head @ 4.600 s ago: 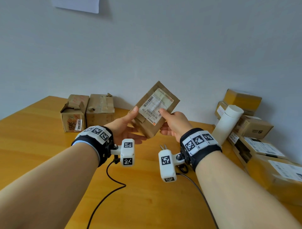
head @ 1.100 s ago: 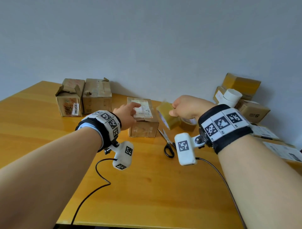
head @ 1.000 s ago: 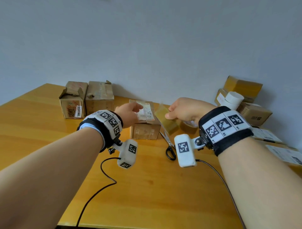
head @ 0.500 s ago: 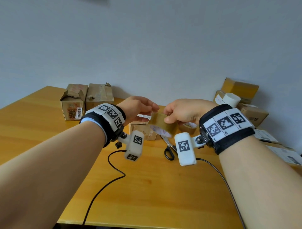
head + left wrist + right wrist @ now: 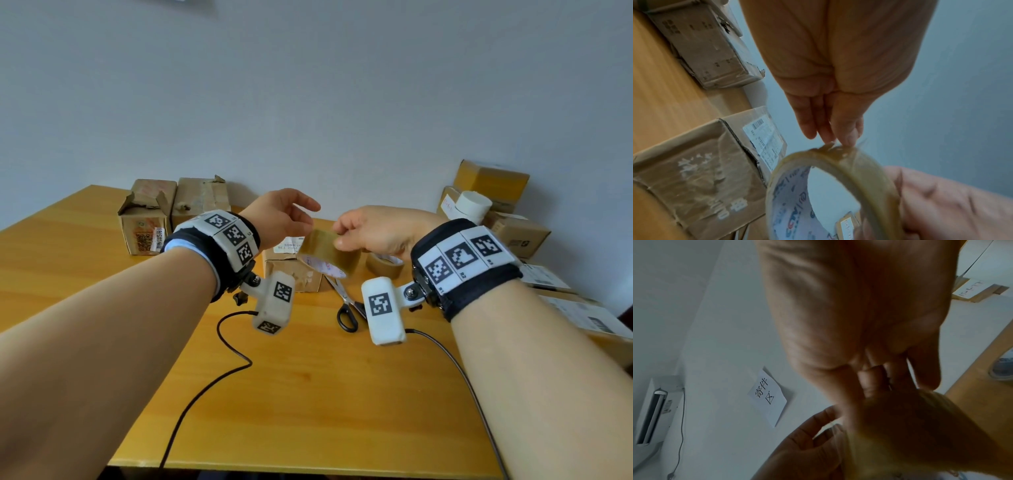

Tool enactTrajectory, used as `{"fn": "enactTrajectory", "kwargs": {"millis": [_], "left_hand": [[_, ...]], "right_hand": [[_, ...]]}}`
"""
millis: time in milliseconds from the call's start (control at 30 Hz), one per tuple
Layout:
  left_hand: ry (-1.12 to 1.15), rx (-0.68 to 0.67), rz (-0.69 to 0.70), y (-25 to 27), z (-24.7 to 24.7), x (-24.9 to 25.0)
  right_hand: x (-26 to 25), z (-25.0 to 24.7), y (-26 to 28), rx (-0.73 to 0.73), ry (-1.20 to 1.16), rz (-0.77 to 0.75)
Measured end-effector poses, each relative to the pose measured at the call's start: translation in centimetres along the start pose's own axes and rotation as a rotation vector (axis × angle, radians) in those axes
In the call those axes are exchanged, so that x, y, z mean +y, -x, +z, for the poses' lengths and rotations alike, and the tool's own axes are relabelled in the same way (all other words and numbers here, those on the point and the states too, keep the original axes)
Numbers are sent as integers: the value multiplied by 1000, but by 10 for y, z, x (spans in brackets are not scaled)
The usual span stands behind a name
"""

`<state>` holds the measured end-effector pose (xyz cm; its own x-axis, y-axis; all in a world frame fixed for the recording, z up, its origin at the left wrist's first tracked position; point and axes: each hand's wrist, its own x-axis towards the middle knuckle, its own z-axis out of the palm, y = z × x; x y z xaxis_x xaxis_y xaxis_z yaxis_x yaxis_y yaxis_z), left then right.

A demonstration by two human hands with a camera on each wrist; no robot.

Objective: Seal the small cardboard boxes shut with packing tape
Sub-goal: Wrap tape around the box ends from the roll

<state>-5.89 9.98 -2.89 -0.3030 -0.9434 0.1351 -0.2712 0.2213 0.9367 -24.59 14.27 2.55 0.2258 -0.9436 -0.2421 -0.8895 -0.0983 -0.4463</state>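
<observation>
Near me the table [image 5: 308, 394] lies open for my hands. Farther out, the box [image 5: 291, 270], scissors [image 5: 346, 305] and spare tape roll [image 5: 383, 263] crowd the middle.

A white paper sign [image 5: 767, 396] on the wall is showing the handwritten characters 寄件区. A white label [image 5: 970, 291] on a cardboard box is carrying handwritten digits and dashes, too unclear to read surely. The shipping label [image 5: 764, 138] on the small box is showing a barcode with print too small to read. The tape roll's core [image 5: 791, 203] is bearing blurred lettering.
</observation>
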Motion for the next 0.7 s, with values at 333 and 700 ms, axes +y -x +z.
{"fn": "enactTrajectory", "kwargs": {"millis": [333,700], "left_hand": [[-15,18,-34,4,-12,21],[-399,-80,-102,-10,-18,24]], "right_hand": [[7,6,-13,143,-190,50],[14,47,-25,45,-638,214]]}}
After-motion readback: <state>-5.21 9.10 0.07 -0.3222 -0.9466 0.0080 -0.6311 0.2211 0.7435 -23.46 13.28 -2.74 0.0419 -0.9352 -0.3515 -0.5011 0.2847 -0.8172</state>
